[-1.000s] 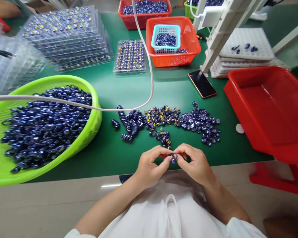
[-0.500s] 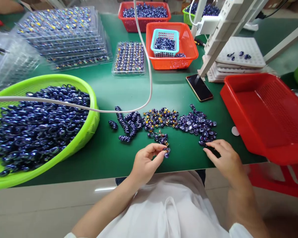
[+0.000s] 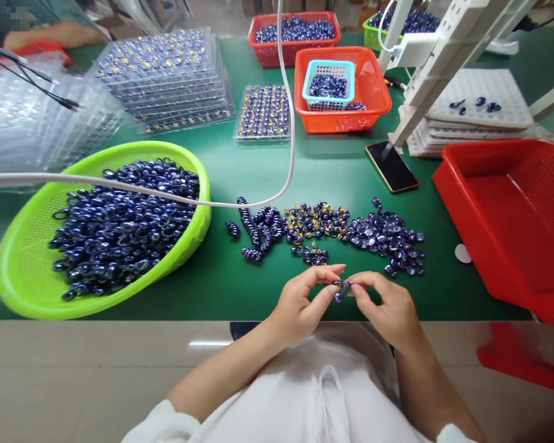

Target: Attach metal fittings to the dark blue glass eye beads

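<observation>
Between the thumb and forefinger of my left hand (image 3: 302, 304) is a glossy dark blue hook-shaped piece (image 3: 338, 296). My right hand (image 3: 390, 307) pinches a small dark blue cap (image 3: 350, 284) close to it; whether the two touch I cannot tell. Just beyond my fingers lie a few hook-shaped pieces with coppery bits (image 3: 311, 253). Behind them is a pile of dark parts with gold-coloured bits (image 3: 316, 220). To its right spreads a heap of dark blue caps (image 3: 388, 237), and to its left stand rows of stacked dark blue pieces (image 3: 268, 224).
A green basket (image 3: 207, 212) full of dark blue pieces stands at left. At right is a red bin (image 3: 503, 215), near a phone (image 3: 391, 166). Farther back are stacked clear trays (image 3: 166, 80) and an orange basket (image 3: 372, 101). A white cable (image 3: 292, 147) hangs across the view.
My right hand has moved left from the heap of caps to my left hand, with a cap now in its fingers. The view has shifted, so the table appears farther right.
</observation>
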